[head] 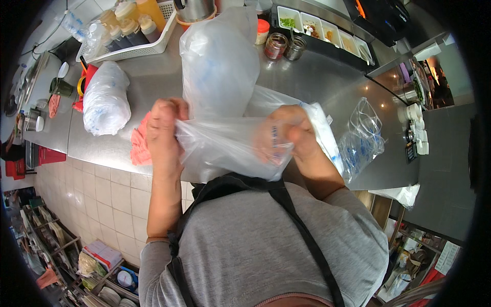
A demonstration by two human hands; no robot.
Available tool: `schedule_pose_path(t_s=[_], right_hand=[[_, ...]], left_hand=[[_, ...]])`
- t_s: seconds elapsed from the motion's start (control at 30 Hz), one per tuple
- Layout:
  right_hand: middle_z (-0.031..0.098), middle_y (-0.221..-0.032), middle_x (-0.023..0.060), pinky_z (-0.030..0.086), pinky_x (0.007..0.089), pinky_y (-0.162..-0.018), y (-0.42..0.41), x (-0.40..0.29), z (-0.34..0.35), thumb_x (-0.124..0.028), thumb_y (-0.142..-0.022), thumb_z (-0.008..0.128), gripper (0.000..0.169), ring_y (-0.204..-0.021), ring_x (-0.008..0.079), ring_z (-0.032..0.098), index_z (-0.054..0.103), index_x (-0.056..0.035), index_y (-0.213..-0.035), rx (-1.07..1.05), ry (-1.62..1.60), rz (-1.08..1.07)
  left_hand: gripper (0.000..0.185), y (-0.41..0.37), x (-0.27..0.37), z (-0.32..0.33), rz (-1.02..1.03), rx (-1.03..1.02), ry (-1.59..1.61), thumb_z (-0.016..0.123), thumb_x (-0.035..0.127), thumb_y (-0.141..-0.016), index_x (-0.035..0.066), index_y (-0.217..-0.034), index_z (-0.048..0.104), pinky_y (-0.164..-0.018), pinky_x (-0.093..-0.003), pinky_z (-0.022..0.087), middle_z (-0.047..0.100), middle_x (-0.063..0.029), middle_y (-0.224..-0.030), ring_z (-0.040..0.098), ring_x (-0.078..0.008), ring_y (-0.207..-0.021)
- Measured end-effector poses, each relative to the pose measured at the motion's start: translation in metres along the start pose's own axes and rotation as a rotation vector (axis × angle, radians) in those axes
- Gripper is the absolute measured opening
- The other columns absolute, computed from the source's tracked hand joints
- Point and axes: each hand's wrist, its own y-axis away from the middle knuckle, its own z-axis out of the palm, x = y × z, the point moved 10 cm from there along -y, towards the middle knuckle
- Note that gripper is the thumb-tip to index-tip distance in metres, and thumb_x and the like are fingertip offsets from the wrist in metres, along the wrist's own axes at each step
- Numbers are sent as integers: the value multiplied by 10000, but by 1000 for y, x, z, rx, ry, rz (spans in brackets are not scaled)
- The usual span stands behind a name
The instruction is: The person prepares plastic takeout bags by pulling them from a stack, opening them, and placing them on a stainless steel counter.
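Observation:
Both my hands grip a translucent plastic bag (pixel 226 142) and stretch it sideways above the front edge of the steel counter. My left hand (pixel 165 126) is closed on the bag's left end. At its right part, my right hand (pixel 287 132) holds the film and is blurred; blue print shows there. Just beyond them stands a large, full-looking cloudy plastic bag (pixel 218 65), its contents not discernible. Flat white plastic bags (pixel 326 134) lie by my right forearm, with a clear bag with blue print (pixel 362 146) further right. A pink cloth (pixel 142 144) lies beside my left hand.
A roll of plastic bags (pixel 106 99) lies on the steel counter (pixel 153 76) at left. Behind are a white basket (pixel 153 48) of squeeze bottles, glass jars (pixel 275 46) and a black rack of condiment tubs (pixel 326 50). Shelving (pixel 57 245) stands lower left.

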Motion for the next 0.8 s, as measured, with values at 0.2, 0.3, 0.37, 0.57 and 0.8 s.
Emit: schedule_pose_path(t_s=[0.2,0.3,0.37,0.57,0.8], right_hand=[[625,-733,97,480,265,-526,-13,33,7,-76,-880,651,498,-588,167,610,402,-3,-1305,-185,144,449],[653,-866,120,509,260,-650,-43,-22,-18,6,-859,640,700,-706,170,643,267,-19,-1451,-87,-89,65],[632,-1061,140,531,294,-769,-73,-44,-41,7,-851,641,760,-863,200,661,225,-39,-1485,102,-243,-105],[594,-1212,146,533,324,-864,-116,-44,-122,11,-841,640,803,-1002,221,648,201,-64,-1510,320,-294,-190],[554,-1287,141,521,342,-912,-62,126,-219,15,-833,639,823,-1086,228,617,195,-85,-1520,235,-225,416]], left_hand=[[403,-16,24,-43,-30,184,554,500,507,-967,146,-811,410,-655,-256,380,376,40,-742,403,-118,-643],[426,-13,-3,-70,-123,233,348,518,513,-958,136,-790,411,-648,-243,393,378,50,-718,408,-103,-611],[335,-5,-13,-47,-211,59,74,587,401,-955,114,-816,484,-580,-199,382,433,64,-697,414,-57,-575],[147,-21,-17,-6,-172,11,317,605,215,-953,78,-992,641,-549,-188,413,601,37,-808,509,-39,-601],[132,-8,-121,-49,-664,406,256,588,175,-946,59,-927,647,-702,-271,467,610,16,-797,510,-84,-687]])
